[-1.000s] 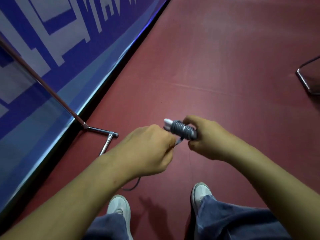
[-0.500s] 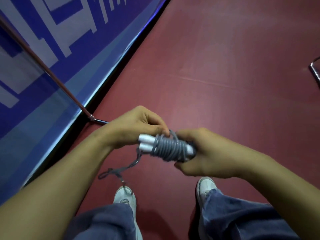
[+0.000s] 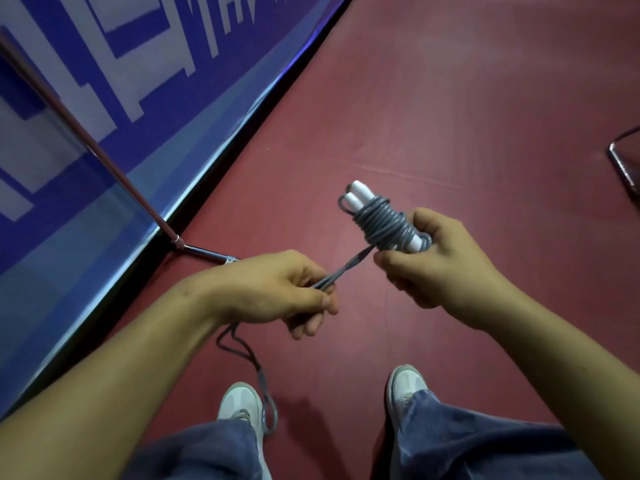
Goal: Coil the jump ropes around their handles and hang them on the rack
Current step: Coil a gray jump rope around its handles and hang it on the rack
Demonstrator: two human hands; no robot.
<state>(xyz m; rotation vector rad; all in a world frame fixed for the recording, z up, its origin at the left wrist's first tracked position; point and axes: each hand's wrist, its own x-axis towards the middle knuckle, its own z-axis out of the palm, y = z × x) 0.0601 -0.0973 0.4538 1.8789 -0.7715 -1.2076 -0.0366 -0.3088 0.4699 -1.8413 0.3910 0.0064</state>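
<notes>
Feet: two white shoes (image 3: 239, 405) planted on the red floor (image 3: 450, 98), jeans bunched over them.
Loose tail: the uncoiled end (image 3: 261, 379) dangles in a twisted loop right down by the left shoe. Not much of it left to wind, by the look of it.
Left hand (image 3: 273, 289): fingers curled, pinching the doubled strand, which runs taut up to the bundle.
Right hand (image 3: 443, 265): wrapped round the lower end of the bundle, thumb tucked under the coil.
Jump rope (image 3: 381, 225): in mid-air between the hands, gray cord wound thick over two white handles (image 3: 358, 195) lying side by side, bare tips pointing up and away.
Handling: light, I'd say. The cord looks soft but springy, the handles stiff and smooth, so slack turns could slide off those bare tips. Grip over the wrapped middle and hold tension on the strand.
Beyond: a chrome foot (image 3: 204, 251) meets a slanted pole (image 3: 104, 154) at the floor's left edge by the blue banner (image 3: 156, 64). Rack or not, I can't tell. A metal frame (image 3: 623, 164) peeks in at the right edge.
</notes>
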